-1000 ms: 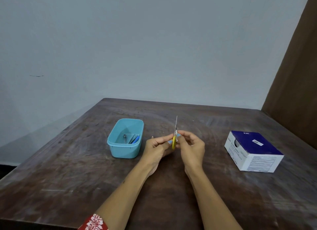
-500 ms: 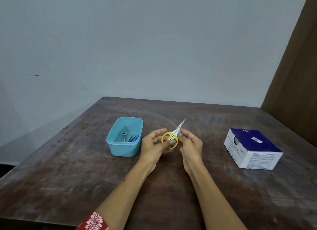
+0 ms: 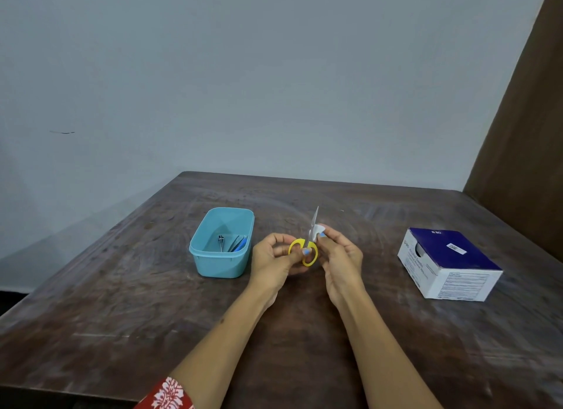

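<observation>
Small scissors [image 3: 308, 244] with yellow ring handles and a thin steel blade pointing up are held above the middle of the dark wooden table [image 3: 304, 332]. My left hand [image 3: 275, 257] grips the yellow handles, thumb laid across a ring. My right hand [image 3: 339, 253] pinches a small white swab [image 3: 318, 229] against the side of the blade, just above the handles. Both forearms reach in from the bottom edge.
A light blue plastic tub [image 3: 221, 244] stands left of my hands, holding a nail clipper and a few flat blue tools. A blue-and-white cardboard box [image 3: 449, 264] of swabs sits at the right. A wall runs behind the table, a brown panel at far right.
The scissors turned from edge-on to showing their yellow rings. The blade tilted right half a second ago and now points nearly straight up, with the white swab visible at my right fingertips.
</observation>
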The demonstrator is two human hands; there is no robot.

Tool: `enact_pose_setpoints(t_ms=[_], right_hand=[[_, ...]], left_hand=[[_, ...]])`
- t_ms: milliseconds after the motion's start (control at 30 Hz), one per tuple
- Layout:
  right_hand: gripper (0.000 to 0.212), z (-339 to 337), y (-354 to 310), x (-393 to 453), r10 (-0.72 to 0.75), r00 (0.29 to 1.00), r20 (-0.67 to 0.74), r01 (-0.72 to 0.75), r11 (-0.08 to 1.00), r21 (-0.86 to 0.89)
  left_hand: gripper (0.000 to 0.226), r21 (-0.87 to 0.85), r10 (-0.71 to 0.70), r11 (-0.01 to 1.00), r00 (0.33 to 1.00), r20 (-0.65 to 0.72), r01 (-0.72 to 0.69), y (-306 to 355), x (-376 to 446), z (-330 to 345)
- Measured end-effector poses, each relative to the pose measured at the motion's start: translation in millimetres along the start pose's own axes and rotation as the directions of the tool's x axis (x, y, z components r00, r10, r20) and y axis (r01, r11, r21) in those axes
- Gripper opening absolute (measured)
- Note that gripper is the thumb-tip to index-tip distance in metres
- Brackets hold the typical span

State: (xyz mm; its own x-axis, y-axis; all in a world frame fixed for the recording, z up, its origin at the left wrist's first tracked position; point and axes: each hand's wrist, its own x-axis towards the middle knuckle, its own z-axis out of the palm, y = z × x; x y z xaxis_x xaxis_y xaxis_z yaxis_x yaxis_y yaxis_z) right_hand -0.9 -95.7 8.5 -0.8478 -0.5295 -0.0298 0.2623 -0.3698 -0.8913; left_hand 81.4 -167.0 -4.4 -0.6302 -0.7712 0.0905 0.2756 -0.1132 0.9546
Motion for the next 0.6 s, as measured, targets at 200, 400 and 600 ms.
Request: enact_pose_setpoints(t_ms=[200,400,600], right_hand=[[0.017,-0.5,-1.2,-2.4,-0.025,0.999,0.026,0.027,0.999,-0.044],[0.018,-1.0,-3.6,-5.2,-0.044,0.997,0.062,0.044,0.999,-0.009],[0.020,-4.7,-2.5,-2.1,-0.095,0.995,0.026,0.096,0.994,-0.044]], left_hand=[[0.027,0.012,-0.004,1.000,1.000,-0.005,0.004,-0.7,0.4,-0.6],[0.022,0.007,0.002,1.000,1.000,0.012,-0.002,-1.1,0.0,-0.3],[0.022,0.100,-0.029,0.995,0.995,0.095,0.019,0.1,-2.0,-1.4]])
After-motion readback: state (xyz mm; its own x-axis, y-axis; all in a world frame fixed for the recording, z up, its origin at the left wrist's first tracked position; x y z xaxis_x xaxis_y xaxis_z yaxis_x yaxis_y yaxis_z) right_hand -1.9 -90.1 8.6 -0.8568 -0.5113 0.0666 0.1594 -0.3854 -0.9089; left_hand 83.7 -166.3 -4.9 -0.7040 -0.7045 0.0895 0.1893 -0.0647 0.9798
